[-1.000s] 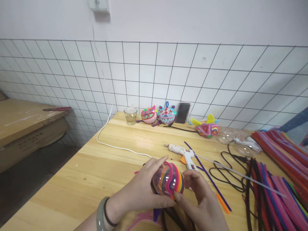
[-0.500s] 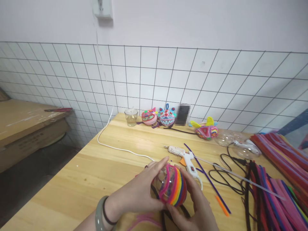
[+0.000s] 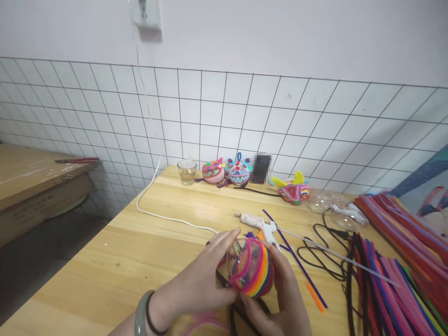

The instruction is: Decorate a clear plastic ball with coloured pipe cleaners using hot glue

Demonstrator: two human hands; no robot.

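Clear ball (image 3: 251,269) over the worktop (image 3: 105,270), clamped in a two-handed grip — left hand (image 3: 205,273) at the bare side, right hand (image 3: 285,289) against chenille-stem stripes (image 3: 263,276). Covering looks partial — clear plastic remains exposed.

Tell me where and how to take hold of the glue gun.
The glue gun is best gripped by its white handle, probably with the right hand from the near side: the handle slants toward the person, behind the orange trigger, while the metal nozzle points left, away from that grip.
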